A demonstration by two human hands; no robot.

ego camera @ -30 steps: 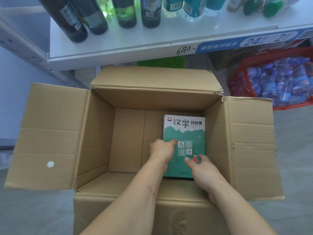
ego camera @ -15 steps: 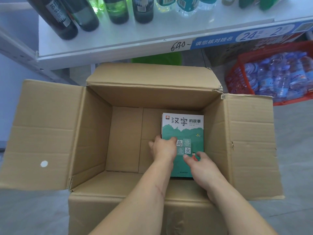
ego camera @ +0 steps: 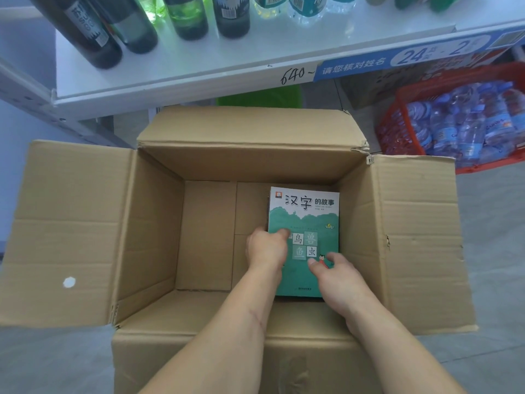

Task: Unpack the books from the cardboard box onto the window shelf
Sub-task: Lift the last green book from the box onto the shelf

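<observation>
Grey floor and a white shelf (ego camera: 255, 61) loaded with bottles (ego camera: 187, 18) frame an open cardboard box (ego camera: 85, 228), into which both arms are reached. On the left hand (ego camera: 267, 250), the fingers are curled down over the left edge of the green book (ego camera: 305, 223), the thumb lying on the cover, so that edge appears to be pinched; how far the fingertips reach beneath it is hidden. On the right hand (ego camera: 336, 275), the thumb and bent fingers are rested on the lower part of the cover, and whether the near edge is truly gripped cannot be told. Compared with a second ago, the left hand has been slid from the cover's middle to its edge, while the book has been left flat in the right rear part of the box, on what seems a thin stack. From this it is judged that a hold is just being secured and that lifting has not yet begun. Beyond the box, a red crate (ego camera: 397, 129) of water bottles is set on the floor at the right.
</observation>
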